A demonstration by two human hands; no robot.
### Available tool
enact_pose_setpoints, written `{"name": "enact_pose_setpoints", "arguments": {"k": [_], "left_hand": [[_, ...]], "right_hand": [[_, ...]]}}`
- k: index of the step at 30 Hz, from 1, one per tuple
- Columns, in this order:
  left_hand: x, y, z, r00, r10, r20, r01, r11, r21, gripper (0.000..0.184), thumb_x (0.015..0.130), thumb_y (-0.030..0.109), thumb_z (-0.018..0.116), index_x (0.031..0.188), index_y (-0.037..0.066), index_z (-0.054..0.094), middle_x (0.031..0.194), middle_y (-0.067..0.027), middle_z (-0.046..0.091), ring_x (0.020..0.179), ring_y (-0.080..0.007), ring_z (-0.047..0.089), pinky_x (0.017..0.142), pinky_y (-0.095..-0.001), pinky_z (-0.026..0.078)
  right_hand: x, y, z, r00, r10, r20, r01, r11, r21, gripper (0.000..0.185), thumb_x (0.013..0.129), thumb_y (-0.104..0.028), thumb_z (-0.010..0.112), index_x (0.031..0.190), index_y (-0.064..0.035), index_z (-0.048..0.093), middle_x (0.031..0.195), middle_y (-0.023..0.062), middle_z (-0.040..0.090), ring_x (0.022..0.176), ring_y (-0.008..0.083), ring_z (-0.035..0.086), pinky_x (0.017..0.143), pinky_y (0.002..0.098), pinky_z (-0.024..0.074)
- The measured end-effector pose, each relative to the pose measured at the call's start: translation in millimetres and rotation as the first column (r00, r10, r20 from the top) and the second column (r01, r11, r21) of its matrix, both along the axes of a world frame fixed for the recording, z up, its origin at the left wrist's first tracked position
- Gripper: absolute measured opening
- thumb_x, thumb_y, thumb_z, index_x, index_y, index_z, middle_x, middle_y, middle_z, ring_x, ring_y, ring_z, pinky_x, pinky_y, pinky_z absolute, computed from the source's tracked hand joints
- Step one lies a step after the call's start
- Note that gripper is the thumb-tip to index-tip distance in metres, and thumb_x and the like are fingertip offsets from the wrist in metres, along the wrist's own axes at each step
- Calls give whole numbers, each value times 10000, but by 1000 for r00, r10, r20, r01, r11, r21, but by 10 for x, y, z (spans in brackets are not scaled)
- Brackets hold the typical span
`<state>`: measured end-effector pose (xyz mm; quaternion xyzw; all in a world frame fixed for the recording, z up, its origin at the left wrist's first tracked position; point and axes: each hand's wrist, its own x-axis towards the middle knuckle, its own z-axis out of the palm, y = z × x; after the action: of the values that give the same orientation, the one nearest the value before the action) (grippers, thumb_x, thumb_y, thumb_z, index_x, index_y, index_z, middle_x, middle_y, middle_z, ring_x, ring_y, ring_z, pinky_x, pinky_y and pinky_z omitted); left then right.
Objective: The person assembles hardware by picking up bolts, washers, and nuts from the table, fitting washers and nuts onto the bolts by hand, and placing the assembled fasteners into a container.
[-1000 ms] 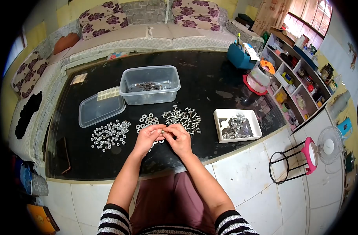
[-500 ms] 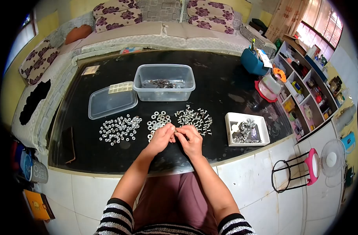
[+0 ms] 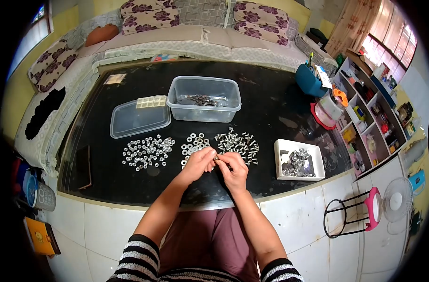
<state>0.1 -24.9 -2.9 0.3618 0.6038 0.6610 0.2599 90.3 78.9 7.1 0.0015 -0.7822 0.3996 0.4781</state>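
My left hand (image 3: 199,165) and my right hand (image 3: 233,168) meet over the near part of the dark table. Both are closed in a pinch, thumbs and fingertips together around a small metal fastener (image 3: 216,158). Fingers cover most of it, so its exact kind is hard to make out. Just beyond my left hand lie flat washers (image 3: 192,139), partly hidden by that hand. Past my right hand spreads a pile of short screws (image 3: 238,143). Farther left is a scatter of small shiny nuts or spacers (image 3: 147,151).
A white box (image 3: 321,164) at the right holds assembled-looking metal pieces (image 3: 299,162). Behind the piles stand a clear plastic tub (image 3: 202,115) with metal parts inside and its lid (image 3: 130,124). A phone (image 3: 83,167) lies at the left; a stool (image 3: 373,209) stands beyond the table's right edge.
The view has shifted slightly, so the table items sit a little farther right. My hands stay pinched together, and the small piece between the fingertips shows more clearly.
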Motion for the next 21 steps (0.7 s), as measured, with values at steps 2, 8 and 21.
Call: {"name": "enact_pose_setpoints", "arguments": {"k": [2, 8, 21], "left_hand": [[19, 1, 46, 999, -24, 23, 23, 999, 41, 307, 901, 281, 347, 762, 43, 482, 592, -7, 456, 500, -62, 443, 460, -181, 359], [43, -7, 86, 1000, 7, -17, -8, 998, -63, 303, 899, 272, 359, 727, 49, 472, 578, 1, 448, 481, -59, 427, 439, -183, 344], [33, 9, 43, 996, -58, 74, 55, 998, 39, 340, 882, 320, 390, 737, 36, 509, 585, -9, 474, 481, -60, 434, 444, -182, 359]], "right_hand": [[4, 10, 0, 1000, -7, 7, 7, 1000, 18, 141, 655, 18, 639, 786, -14, 598, 745, 94, 552, 660, 213, 546, 580, 273, 446], [12, -3, 14, 999, 8, 33, -10, 998, 57, 130, 661, 18, 637, 782, -8, 596, 752, 97, 553, 666, 208, 550, 584, 273, 449], [42, -23, 63, 999, -15, 51, 14, 1000, 9, 109, 677, 11, 626, 779, -10, 593, 756, 97, 565, 690, 205, 549, 615, 273, 445]]}}
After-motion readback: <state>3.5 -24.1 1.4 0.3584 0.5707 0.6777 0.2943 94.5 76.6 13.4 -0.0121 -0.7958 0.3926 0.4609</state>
